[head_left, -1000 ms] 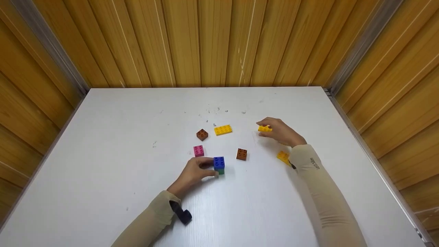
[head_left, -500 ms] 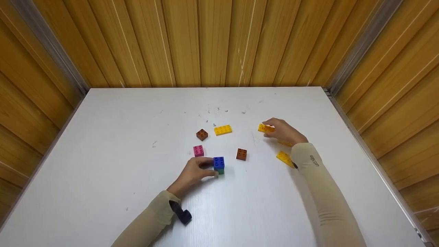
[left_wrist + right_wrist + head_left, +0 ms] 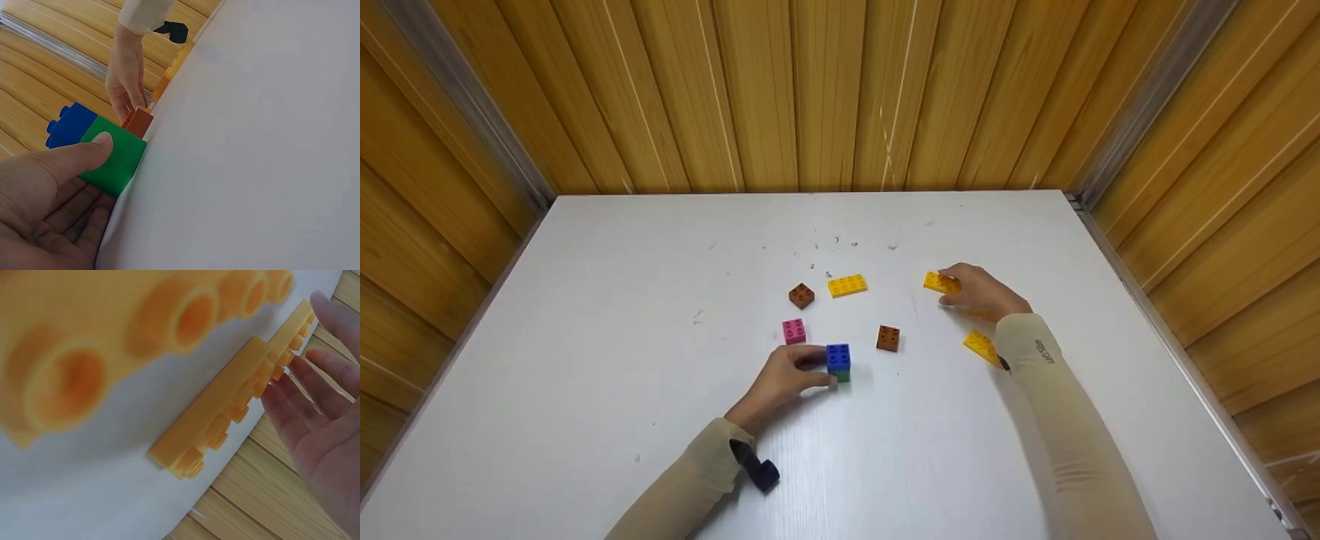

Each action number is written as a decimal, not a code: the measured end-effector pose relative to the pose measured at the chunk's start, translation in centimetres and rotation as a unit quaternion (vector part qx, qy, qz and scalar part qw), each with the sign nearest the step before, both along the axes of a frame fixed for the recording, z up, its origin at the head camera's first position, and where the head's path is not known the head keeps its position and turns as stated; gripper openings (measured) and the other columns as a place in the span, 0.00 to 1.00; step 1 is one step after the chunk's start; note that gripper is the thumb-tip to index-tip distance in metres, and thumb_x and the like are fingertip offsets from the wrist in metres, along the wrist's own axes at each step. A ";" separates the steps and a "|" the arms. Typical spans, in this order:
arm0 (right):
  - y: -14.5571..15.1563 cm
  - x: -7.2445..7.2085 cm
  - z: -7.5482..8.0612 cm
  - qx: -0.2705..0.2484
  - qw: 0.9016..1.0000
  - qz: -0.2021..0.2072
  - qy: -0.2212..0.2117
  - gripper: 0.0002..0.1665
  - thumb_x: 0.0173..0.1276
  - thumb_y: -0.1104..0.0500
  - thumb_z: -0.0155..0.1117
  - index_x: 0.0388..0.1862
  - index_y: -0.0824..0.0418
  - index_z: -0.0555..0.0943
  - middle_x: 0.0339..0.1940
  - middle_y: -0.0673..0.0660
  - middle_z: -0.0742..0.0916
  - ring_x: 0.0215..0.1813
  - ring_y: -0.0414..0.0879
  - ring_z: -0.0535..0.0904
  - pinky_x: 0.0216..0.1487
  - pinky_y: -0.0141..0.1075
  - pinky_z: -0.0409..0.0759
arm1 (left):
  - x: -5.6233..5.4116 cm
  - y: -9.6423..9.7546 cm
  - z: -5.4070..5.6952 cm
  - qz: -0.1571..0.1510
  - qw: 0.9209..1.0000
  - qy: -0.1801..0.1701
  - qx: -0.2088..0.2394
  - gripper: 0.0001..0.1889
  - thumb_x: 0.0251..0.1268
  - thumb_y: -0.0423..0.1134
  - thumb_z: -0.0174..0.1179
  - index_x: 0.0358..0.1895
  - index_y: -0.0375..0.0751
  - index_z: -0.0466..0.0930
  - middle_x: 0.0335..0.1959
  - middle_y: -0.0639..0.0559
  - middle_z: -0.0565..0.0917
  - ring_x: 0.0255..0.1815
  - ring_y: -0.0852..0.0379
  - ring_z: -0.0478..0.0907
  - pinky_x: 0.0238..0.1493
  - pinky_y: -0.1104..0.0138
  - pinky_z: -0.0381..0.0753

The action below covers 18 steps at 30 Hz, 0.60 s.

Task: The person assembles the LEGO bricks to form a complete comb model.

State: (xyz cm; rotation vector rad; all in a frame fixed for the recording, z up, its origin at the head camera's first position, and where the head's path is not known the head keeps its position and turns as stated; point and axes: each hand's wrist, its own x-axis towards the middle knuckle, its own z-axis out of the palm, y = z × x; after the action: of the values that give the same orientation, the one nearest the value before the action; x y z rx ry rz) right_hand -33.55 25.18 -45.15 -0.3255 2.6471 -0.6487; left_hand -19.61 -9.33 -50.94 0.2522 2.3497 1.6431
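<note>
In the head view my left hand (image 3: 778, 376) grips a stack of two toy building bricks, a blue brick (image 3: 838, 355) on a green brick (image 3: 842, 375). The left wrist view shows the thumb across the side of the green brick (image 3: 112, 160), which stands on the table. My right hand (image 3: 981, 291) is at the far right, fingers and thumb spread either side of a flat yellow brick (image 3: 933, 281); whether they touch it I cannot tell. In the right wrist view those fingers are loosely extended, with another yellow brick (image 3: 211, 410) near the fingertips.
Also on the white table (image 3: 660, 262) lie a yellow brick (image 3: 847, 285), two brown bricks, one (image 3: 802, 295) turned cornerwise and one (image 3: 888, 338) between my hands, a pink brick (image 3: 793, 331), and a yellow brick (image 3: 979, 345) by the right sleeve. Wood-grained panels (image 3: 825, 97) rise behind.
My right hand has drawn back a little to the right along the far yellow brick, so more of the brick shows. The left hand and its stack have stayed in place.
</note>
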 end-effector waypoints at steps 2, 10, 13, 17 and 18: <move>0.0 0.0 0.0 0.001 1.000 -0.004 -0.002 0.38 0.68 0.55 0.62 0.73 0.60 0.62 0.73 0.63 0.66 0.74 0.60 0.59 0.75 0.57 0.54 | 0.0 0.0 0.0 0.000 1.000 0.000 0.000 0.25 0.50 0.38 0.73 0.55 0.39 0.81 0.53 0.47 0.84 0.55 0.51 0.80 0.62 0.57 0.76; 0.1 0.3 0.0 -0.013 1.000 0.006 0.004 0.34 0.68 0.55 0.62 0.71 0.61 0.66 0.68 0.63 0.72 0.69 0.58 0.66 0.72 0.56 0.60 | 0.1 0.1 0.1 0.005 1.000 -0.007 0.001 0.25 0.50 0.38 0.73 0.55 0.40 0.81 0.53 0.47 0.84 0.56 0.50 0.79 0.63 0.56 0.75; 0.0 0.4 -0.1 -0.021 1.000 0.008 0.008 0.32 0.68 0.56 0.63 0.70 0.60 0.68 0.65 0.61 0.74 0.66 0.56 0.68 0.71 0.55 0.63 | 0.1 0.1 0.1 0.005 1.000 -0.010 0.006 0.25 0.50 0.38 0.73 0.55 0.40 0.81 0.53 0.47 0.84 0.57 0.50 0.79 0.63 0.56 0.75; 0.0 0.6 -0.3 -0.033 0.999 0.004 0.007 0.31 0.67 0.58 0.63 0.69 0.59 0.70 0.64 0.59 0.75 0.66 0.56 0.68 0.71 0.54 0.64 | 0.0 0.1 -0.1 0.000 1.000 0.003 0.008 0.25 0.50 0.37 0.73 0.55 0.39 0.81 0.52 0.46 0.84 0.56 0.49 0.80 0.62 0.56 0.75; 0.0 0.6 -0.4 -0.035 0.999 0.003 0.008 0.31 0.67 0.59 0.64 0.68 0.59 0.70 0.64 0.59 0.76 0.66 0.55 0.68 0.71 0.53 0.64 | -0.1 0.1 -0.1 -0.002 1.000 0.006 0.007 0.25 0.50 0.37 0.73 0.55 0.38 0.81 0.52 0.46 0.84 0.56 0.49 0.80 0.62 0.56 0.76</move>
State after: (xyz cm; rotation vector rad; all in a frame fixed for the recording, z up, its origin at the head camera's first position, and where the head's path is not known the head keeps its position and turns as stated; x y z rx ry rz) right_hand -32.92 25.13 -45.50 -0.3599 2.6422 -0.7419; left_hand -19.67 -9.26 -51.06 0.2709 2.3470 1.6604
